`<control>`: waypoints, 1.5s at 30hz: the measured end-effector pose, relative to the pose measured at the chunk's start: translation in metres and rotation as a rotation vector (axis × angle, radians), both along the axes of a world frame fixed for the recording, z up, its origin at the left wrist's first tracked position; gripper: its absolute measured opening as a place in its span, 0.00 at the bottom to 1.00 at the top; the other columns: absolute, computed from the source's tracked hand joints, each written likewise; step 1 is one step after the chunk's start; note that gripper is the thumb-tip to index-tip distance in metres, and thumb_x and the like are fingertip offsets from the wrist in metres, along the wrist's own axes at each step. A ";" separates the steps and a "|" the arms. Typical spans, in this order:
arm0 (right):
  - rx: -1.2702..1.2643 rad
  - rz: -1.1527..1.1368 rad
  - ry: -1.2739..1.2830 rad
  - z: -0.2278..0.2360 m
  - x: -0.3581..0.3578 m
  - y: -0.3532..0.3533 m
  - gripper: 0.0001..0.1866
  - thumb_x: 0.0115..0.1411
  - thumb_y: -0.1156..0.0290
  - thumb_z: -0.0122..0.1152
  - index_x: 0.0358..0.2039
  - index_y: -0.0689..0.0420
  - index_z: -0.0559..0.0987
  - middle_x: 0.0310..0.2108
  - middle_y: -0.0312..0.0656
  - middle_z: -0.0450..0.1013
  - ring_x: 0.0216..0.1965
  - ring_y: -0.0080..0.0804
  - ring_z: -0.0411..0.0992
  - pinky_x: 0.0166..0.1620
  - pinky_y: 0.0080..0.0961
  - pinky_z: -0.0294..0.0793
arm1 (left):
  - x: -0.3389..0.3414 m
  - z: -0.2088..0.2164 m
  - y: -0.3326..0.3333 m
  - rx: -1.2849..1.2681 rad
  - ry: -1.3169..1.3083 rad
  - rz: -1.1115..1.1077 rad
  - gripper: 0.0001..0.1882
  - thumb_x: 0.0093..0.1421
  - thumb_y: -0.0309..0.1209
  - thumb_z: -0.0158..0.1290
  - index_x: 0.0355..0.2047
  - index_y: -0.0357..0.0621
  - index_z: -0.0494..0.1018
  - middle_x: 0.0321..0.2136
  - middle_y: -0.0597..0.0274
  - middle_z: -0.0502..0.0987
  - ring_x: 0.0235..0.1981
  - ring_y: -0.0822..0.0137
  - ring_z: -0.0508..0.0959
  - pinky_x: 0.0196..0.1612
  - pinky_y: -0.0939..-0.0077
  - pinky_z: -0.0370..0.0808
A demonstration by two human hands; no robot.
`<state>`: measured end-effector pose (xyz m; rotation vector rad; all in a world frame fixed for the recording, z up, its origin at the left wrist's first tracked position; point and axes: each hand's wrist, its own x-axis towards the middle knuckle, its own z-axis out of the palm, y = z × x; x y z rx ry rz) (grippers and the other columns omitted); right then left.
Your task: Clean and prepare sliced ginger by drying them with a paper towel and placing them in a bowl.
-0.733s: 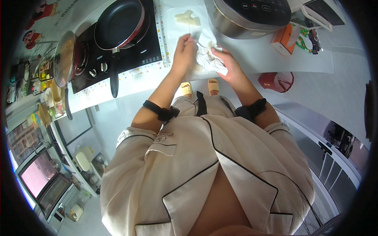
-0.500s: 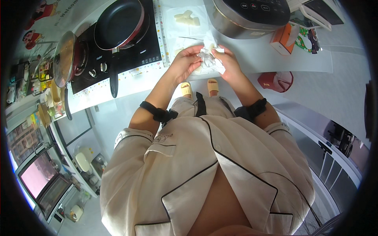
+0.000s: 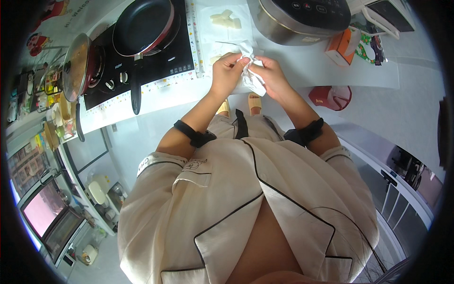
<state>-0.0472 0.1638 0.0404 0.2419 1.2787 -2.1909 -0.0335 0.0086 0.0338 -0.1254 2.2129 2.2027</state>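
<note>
Over the counter's front edge, both hands grip a crumpled white paper towel (image 3: 251,78). My left hand (image 3: 228,70) pinches it between thumb and fingers from the left. From the other side, my right hand (image 3: 271,75) is closed on it as well. Whether anything is wrapped inside the paper cannot be seen. Beyond the hands, pale off-white pieces (image 3: 225,19) lie on a flat white sheet (image 3: 206,29). A further pale piece, partly hidden, is just past my left hand.
A frying pan (image 3: 143,28) stands on the black cooktop (image 3: 108,87), its handle pointing toward me. A lidded pan (image 3: 78,66) is farther left. The rice cooker (image 3: 302,21) stands right of the sheet, near an orange tissue box (image 3: 341,47). A red bin (image 3: 326,97) stands below the counter.
My left hand has moved in to pinch the paper towel, where its fingers were looser before. The towel is now bunched narrower, and its lower end hangs down between the hands.
</note>
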 end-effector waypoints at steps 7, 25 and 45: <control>-0.021 -0.082 -0.023 -0.009 -0.009 0.001 0.18 0.60 0.75 0.60 0.50 0.67 0.73 0.39 0.44 0.76 0.36 0.29 0.77 0.40 0.24 0.76 | -0.009 0.017 0.005 0.056 -0.155 -0.045 0.14 0.67 0.34 0.51 0.44 0.37 0.78 0.31 0.67 0.78 0.29 0.76 0.73 0.34 0.81 0.70; -0.268 -0.146 -0.149 -0.016 -0.015 0.025 0.14 0.65 0.69 0.55 0.49 0.62 0.73 0.42 0.43 0.75 0.44 0.32 0.75 0.48 0.30 0.75 | -0.018 0.028 -0.013 -0.486 0.321 -0.121 0.18 0.51 0.30 0.60 0.45 0.48 0.75 0.46 0.53 0.70 0.47 0.49 0.69 0.54 0.60 0.67; 0.002 -0.004 -0.231 -0.039 -0.018 0.029 0.26 0.57 0.74 0.65 0.56 0.65 0.69 0.46 0.42 0.74 0.44 0.29 0.75 0.47 0.27 0.76 | -0.050 0.013 -0.019 -0.455 0.205 -0.134 0.11 0.59 0.28 0.58 0.41 0.38 0.78 0.26 0.63 0.80 0.26 0.67 0.78 0.34 0.75 0.75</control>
